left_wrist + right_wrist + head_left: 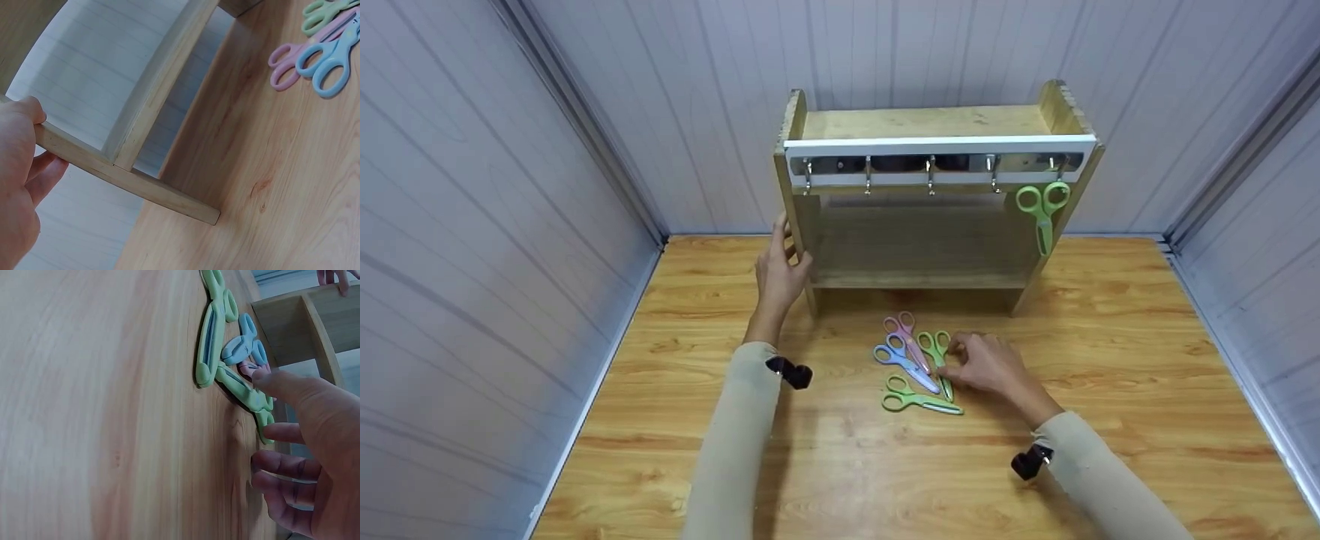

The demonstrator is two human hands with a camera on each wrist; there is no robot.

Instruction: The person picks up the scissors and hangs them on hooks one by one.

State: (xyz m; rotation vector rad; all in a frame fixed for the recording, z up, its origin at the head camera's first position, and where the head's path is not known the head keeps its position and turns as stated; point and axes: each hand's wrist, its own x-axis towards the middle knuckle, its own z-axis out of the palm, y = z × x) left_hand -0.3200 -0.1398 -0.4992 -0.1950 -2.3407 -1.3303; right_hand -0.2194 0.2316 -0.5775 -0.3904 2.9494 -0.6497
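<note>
In the head view, left of centre, our left hand (782,277) grips the side of the wooden rack (919,285); right of lower centre, the fingers of our right hand (988,365) sit at the green scissors (938,358) on the counter (847,465), though we cannot tell whether they pinch; the pink scissors (913,349), blue scissors (911,364) and another green pair (913,398) lie nearby, a third hanging pair (1042,211) at upper right
</note>
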